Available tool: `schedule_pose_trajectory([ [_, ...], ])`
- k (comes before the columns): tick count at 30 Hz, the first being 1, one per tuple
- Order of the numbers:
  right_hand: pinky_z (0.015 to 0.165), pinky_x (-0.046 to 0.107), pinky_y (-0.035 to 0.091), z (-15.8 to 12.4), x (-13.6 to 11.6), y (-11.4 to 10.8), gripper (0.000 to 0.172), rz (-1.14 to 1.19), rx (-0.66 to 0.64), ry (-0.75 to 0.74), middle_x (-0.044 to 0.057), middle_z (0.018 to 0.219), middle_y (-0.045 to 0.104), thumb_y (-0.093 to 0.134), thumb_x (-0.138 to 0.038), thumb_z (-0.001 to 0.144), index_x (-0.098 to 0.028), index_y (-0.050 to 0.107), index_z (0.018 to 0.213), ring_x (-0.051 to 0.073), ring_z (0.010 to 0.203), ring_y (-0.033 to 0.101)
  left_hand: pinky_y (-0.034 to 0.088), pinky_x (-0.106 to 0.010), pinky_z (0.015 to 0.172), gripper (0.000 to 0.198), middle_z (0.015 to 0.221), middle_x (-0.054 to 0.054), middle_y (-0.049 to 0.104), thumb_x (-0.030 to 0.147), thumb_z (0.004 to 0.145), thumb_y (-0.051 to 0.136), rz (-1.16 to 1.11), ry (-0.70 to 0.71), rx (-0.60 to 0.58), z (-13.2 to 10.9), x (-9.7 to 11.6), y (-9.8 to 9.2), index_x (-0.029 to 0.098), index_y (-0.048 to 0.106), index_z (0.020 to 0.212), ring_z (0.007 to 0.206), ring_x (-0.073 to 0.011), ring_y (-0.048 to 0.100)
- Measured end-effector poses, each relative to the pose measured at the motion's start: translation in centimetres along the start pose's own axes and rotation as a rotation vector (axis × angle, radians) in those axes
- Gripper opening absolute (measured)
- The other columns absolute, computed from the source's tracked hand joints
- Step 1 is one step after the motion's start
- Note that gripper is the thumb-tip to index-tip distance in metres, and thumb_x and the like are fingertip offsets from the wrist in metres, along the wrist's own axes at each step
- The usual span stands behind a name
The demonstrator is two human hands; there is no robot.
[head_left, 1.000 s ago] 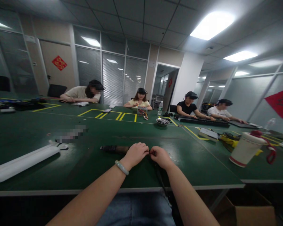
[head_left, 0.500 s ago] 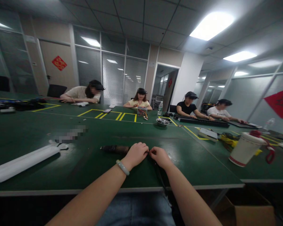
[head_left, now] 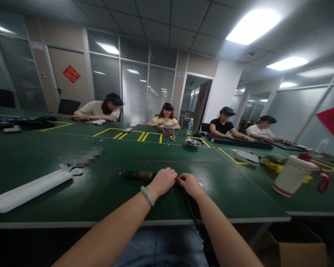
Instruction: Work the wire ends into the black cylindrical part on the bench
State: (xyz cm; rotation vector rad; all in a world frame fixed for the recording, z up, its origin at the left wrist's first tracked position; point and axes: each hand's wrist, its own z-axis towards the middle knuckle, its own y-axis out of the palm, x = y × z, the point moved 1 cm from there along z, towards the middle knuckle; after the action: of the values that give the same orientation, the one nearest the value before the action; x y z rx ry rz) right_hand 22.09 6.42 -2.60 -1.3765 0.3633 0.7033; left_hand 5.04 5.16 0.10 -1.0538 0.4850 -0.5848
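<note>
A dark, worn electric screwdriver (head_left: pixel 140 175) lies on the green table, its narrow tip pointing left. My left hand (head_left: pixel 164 181), with a pale bangle at the wrist, is closed over its right end and hides that part. Close beside it, my right hand (head_left: pixel 189 183) pinches with thumb and forefinger at the tool's end. Whatever sits between those fingertips is too small to make out. A black cable (head_left: pixel 189 205) runs from below the right hand over the table's front edge.
A long white case (head_left: pixel 33 191) lies at left. A metal bowl (head_left: pixel 193 143) sits farther back. At right stand a white tumbler (head_left: pixel 292 174) and a white box (head_left: pixel 247 157) beside yellow cable (head_left: pixel 272 163). Several people work across the table. A cardboard box (head_left: pixel 300 252) is below the edge.
The view has shifted slightly. Both hands stay together at the screwdriver's right end, with hardly any change in the fingers.
</note>
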Motion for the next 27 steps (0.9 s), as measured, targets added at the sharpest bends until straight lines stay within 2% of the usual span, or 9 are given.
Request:
schedule_pose_trajectory([
  [7,0.062,0.023,0.041,-0.43,-0.31,-0.4,0.02,-0.06,0.038,-0.011,0.003,0.084,0.072,0.058,-0.036,0.083,-0.021,0.07,0.088,0.015,0.074,0.064,0.044,-0.031,0.076,0.01,0.093,-0.007,0.062,0.024,0.091,0.052,-0.012,0.003,0.003,-0.05,-0.02,0.22,0.018,0.059,0.086,0.091,-0.0203,0.054],
  [17,0.06,0.023,0.039,-0.22,-0.03,-0.39,0.017,-0.028,0.008,-0.005,0.001,0.081,0.072,0.06,-0.034,0.081,-0.021,0.07,0.086,0.014,0.071,0.063,0.044,-0.031,0.077,0.004,0.093,-0.005,0.062,0.022,0.087,0.056,-0.007,0.025,0.007,-0.05,-0.07,-0.08,0.019,0.057,0.087,0.091,-0.0201,0.053],
  [27,0.061,0.023,0.039,-0.36,-0.36,-0.64,0.014,-0.086,0.039,-0.05,0.0,0.08,0.071,0.061,-0.03,0.081,-0.023,0.071,0.085,0.014,0.071,0.062,0.042,-0.031,0.075,0.004,0.095,-0.004,0.061,0.022,0.089,0.054,-0.019,0.021,0.002,-0.11,0.03,-0.27,0.02,0.058,0.091,0.09,-0.0193,0.053],
])
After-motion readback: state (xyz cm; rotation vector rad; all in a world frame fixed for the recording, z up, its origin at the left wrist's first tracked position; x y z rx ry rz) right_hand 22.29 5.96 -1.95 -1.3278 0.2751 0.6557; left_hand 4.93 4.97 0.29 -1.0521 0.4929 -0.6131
